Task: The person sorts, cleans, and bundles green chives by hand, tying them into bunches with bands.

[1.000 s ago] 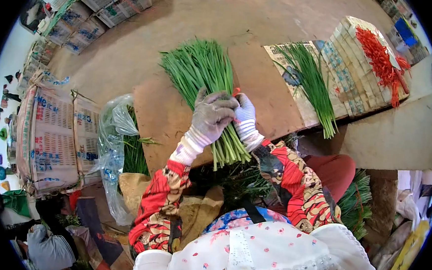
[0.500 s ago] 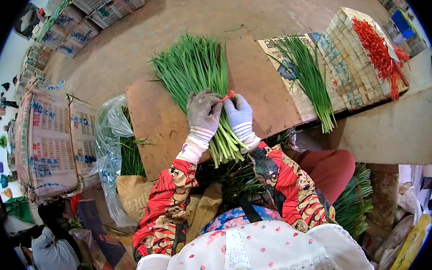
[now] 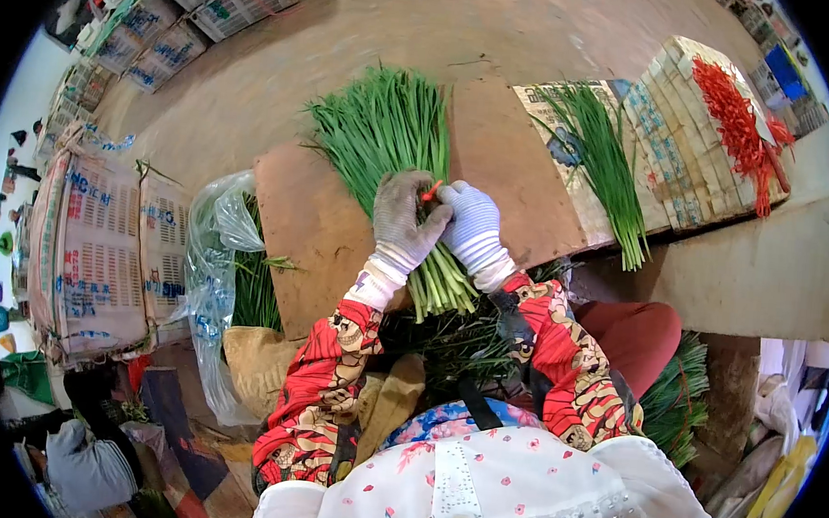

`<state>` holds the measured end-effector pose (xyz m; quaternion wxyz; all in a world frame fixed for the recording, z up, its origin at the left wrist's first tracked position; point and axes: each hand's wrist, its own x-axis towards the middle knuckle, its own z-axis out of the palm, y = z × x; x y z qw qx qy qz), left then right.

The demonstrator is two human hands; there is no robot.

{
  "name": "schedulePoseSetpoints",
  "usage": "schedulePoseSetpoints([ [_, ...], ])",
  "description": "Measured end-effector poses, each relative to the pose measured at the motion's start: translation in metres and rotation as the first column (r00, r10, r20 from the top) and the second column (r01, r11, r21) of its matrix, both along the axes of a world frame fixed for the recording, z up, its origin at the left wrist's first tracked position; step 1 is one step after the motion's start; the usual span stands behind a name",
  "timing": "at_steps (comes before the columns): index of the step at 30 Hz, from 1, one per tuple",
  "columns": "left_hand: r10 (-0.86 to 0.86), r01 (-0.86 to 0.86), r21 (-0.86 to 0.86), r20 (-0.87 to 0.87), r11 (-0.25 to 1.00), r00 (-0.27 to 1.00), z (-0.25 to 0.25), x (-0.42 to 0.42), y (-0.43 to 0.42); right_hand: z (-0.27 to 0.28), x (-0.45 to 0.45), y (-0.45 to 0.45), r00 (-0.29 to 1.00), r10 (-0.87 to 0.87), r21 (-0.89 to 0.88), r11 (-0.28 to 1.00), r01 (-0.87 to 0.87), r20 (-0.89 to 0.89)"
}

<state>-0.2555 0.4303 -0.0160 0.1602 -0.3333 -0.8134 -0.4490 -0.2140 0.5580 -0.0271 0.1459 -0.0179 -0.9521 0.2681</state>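
A thick bundle of green garlic chives point(image 3: 385, 124) lies on a brown board, leaves pointing away and pale stem ends point(image 3: 439, 284) toward me. My left hand point(image 3: 400, 211), in a dirty grey glove, rests across the bundle, fingers curled at a red tie point(image 3: 431, 192). Pressed close beside it, my right hand point(image 3: 471, 226) in a white-and-lilac glove pinches the tie's other side. Part of the tie is hidden behind the fingers. A smaller bunch of chives point(image 3: 602, 166) lies on printed cardboard to the right.
The brown board point(image 3: 515, 170) spans my lap area. At right, a taped box point(image 3: 683, 133) carries a heap of red ties point(image 3: 736, 117). Clear plastic point(image 3: 208, 294) hangs at left near wrapped crates point(image 3: 102, 249). More greens point(image 3: 676, 398) stand by my knee.
My hands have drawn closer together over the bundle, and the left thumb now reaches toward the right hand. Less of the red tie shows. The view has shifted slightly.
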Motion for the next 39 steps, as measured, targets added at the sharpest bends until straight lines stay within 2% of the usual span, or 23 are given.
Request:
schedulePoseSetpoints([
  [2,0.015,-0.015,0.023,-0.015,1.0,1.0,-0.003,-0.001,-0.003,-0.002,-0.002,0.003,0.989,0.08,-0.103,0.99,-0.093,-0.124],
  [3,0.025,-0.027,-0.03,-0.059,0.999,0.998,-0.005,-0.004,-0.003,0.0,0.001,0.008,0.981,0.153,-0.173,0.97,-0.172,-0.115],
  [4,0.03,-0.039,-0.082,-0.102,0.996,0.994,-0.008,-0.005,-0.004,-0.003,0.003,0.011,0.981,0.157,-0.173,0.969,-0.175,-0.114],
  [6,0.043,-0.049,-0.076,-0.08,0.996,0.996,-0.012,-0.002,-0.004,-0.001,0.006,0.013,0.975,0.142,-0.526,0.823,-0.213,-0.173],
  [7,0.056,-0.063,-0.089,-0.082,0.994,0.995,-0.011,-0.002,-0.003,0.005,0.008,0.017,0.986,0.15,-0.492,0.855,-0.165,-0.071],
  [8,0.069,-0.078,-0.104,-0.087,0.992,0.994,-0.01,-0.001,-0.003,0.009,0.007,0.018,0.986,0.15,-0.49,0.856,-0.166,-0.072],
  [10,0.075,-0.085,-0.127,-0.086,0.988,0.993,-0.008,-0.001,-0.004,0.014,-0.001,0.018,0.992,0.116,-0.381,0.92,-0.087,0.052],
  [14,0.075,-0.086,-0.141,-0.08,0.986,0.994,-0.007,-0.002,-0.006,0.016,-0.009,0.015,0.98,0.196,-0.452,0.877,-0.16,0.033],
  [16,0.087,-0.097,-0.147,-0.07,0.984,0.994,-0.009,-0.002,-0.005,0.012,-0.011,0.009,0.987,0.147,-0.771,0.62,-0.147,-0.07],
  [17,0.094,-0.102,-0.158,-0.057,0.982,0.994,-0.011,-0.002,-0.006,0.011,-0.013,0.006,0.986,0.152,-0.768,0.622,-0.151,-0.07],
  [21,0.107,-0.121,-0.15,-0.096,0.981,0.99,-0.007,0.0,-0.008,0.012,-0.017,0.002,0.994,0.106,-0.655,0.753,-0.064,0.025],
  [22,0.107,-0.115,-0.163,-0.058,0.98,0.993,-0.007,-0.001,-0.008,0.013,-0.016,0.0,0.996,0.081,-0.608,0.793,-0.035,0.048],
  [24,0.113,-0.116,-0.171,-0.03,0.978,0.993,-0.008,0.0,-0.009,0.018,-0.013,-0.004,0.993,0.113,-0.617,0.784,-0.072,0.027],
  [26,0.106,-0.102,-0.202,0.01,0.974,0.994,-0.008,0.001,-0.01,0.047,-0.005,-0.011,0.984,0.029,-0.401,0.915,0.045,0.175],
  [27,0.135,-0.123,-0.231,0.035,0.965,0.99,-0.014,-0.002,-0.008,0.063,0.0,-0.015,0.972,0.025,-0.259,0.965,0.038,0.234],
  [28,0.122,-0.125,-0.203,-0.025,0.971,0.992,-0.015,-0.003,-0.009,0.061,0.001,-0.016,0.975,0.034,-0.257,0.966,0.025,0.221],
  [29,0.119,-0.132,-0.203,-0.075,0.97,0.99,-0.036,-0.009,-0.006,0.056,-0.002,-0.014,0.982,0.086,-0.094,0.993,-0.07,0.17],
  [30,0.122,-0.147,-0.202,-0.132,0.968,0.984,-0.056,-0.017,-0.003,0.055,-0.005,-0.012,0.982,0.15,0.077,0.984,-0.16,0.118],
  [32,0.192,-0.163,-0.276,0.082,0.947,0.978,-0.008,-0.001,-0.005,0.062,-0.006,-0.012,0.97,0.195,0.324,0.917,-0.233,0.147],
  [34,0.141,-0.11,-0.218,0.135,0.97,0.981,-0.014,-0.003,-0.009,0.07,-0.01,-0.01,0.95,0.216,0.487,0.82,-0.302,0.226],
  [36,0.103,-0.097,-0.284,0.007,0.954,0.995,-0.007,-0.003,-0.014,0.069,-0.012,-0.01,0.932,0.215,0.551,0.758,-0.348,0.292],
  [38,0.118,-0.111,-0.157,0.04,0.981,0.992,-0.002,0.003,-0.015,0.077,-0.014,-0.011,0.914,0.266,0.552,0.733,-0.398,0.306],
  [39,0.097,-0.084,-0.209,0.052,0.974,0.994,-0.009,0.0,-0.014,0.08,-0.012,-0.006,0.905,0.265,0.553,0.722,-0.415,0.334],
])
